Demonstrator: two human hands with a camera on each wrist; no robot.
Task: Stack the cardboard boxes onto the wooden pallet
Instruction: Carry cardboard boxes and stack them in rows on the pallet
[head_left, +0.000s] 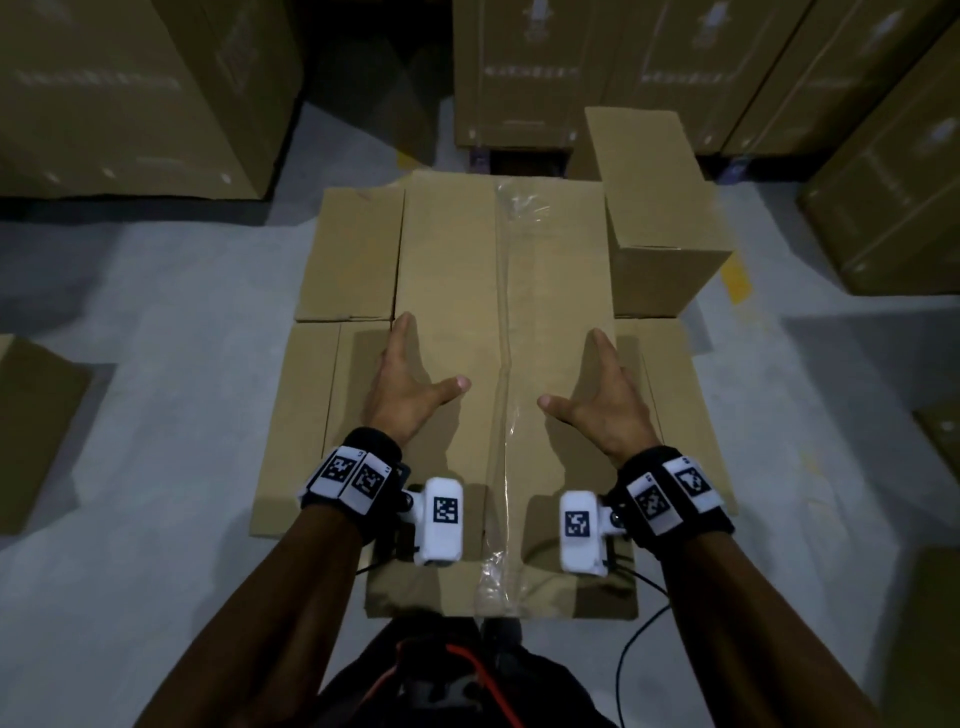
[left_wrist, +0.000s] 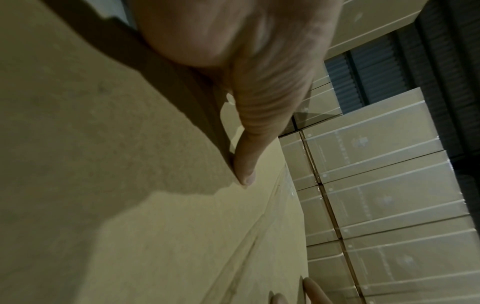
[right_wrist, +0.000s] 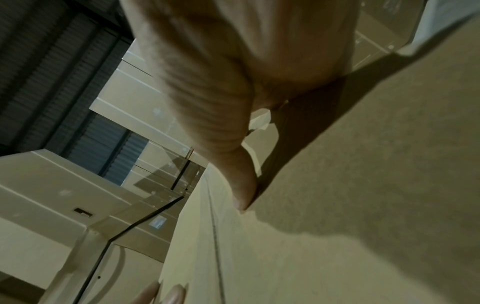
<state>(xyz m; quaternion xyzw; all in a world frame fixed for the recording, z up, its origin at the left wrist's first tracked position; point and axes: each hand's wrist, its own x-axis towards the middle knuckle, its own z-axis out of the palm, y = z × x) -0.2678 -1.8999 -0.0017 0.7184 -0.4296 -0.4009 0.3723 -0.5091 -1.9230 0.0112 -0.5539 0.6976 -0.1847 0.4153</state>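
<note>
I hold a long taped cardboard box (head_left: 498, 312) lengthwise in front of me. My left hand (head_left: 410, 374) presses flat on its left side with the thumb on top. My right hand (head_left: 597, 389) presses the right side the same way. In the left wrist view the thumb (left_wrist: 246, 164) lies on the box top (left_wrist: 103, 144). The right wrist view shows the other thumb (right_wrist: 241, 185) on the box (right_wrist: 337, 205). Beneath lies a flat layer of boxes (head_left: 353, 254), and a taller box (head_left: 654, 208) stands on its right rear. No wooden pallet shows under them.
Tall stacks of cartons stand at the back left (head_left: 104, 93), the back (head_left: 597, 67) and the right (head_left: 893, 182). A single box (head_left: 31, 431) sits on the grey floor (head_left: 156, 338) at the left. A black cable (head_left: 639, 639) hangs near my right leg.
</note>
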